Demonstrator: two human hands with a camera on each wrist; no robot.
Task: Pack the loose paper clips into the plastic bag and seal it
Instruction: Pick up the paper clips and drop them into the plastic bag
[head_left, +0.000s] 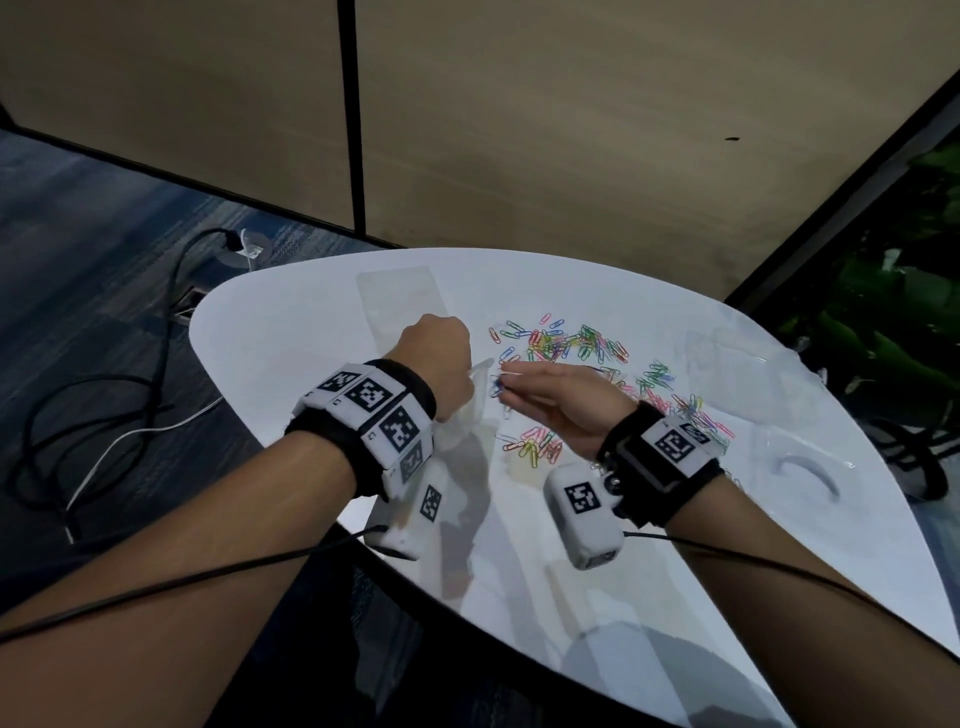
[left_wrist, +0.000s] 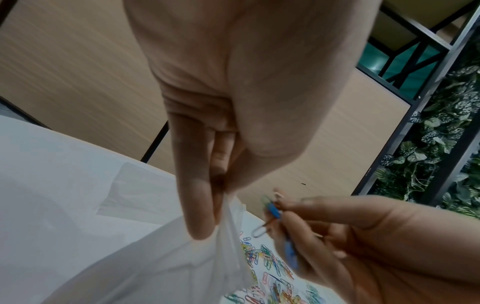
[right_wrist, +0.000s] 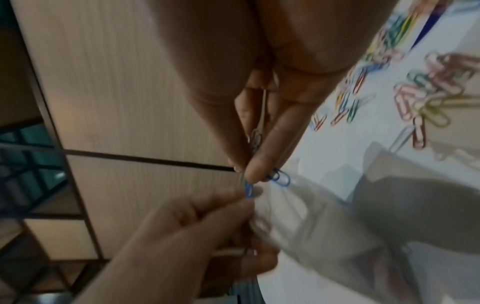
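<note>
My left hand pinches the top edge of a clear plastic bag, holding it up off the white table. The same bag hangs below my left fingers in the left wrist view. My right hand pinches a small bunch of paper clips, mostly blue, right at the bag's mouth. Those clips show between my right fingertips. Many coloured loose paper clips lie scattered on the table beyond and to the right of my hands, and a smaller heap lies under my right wrist.
A second flat clear bag lies on the table behind my left hand. Wooden partition panels stand behind the table. Cables and a floor socket lie on the carpet to the left. Green plants grow to the right.
</note>
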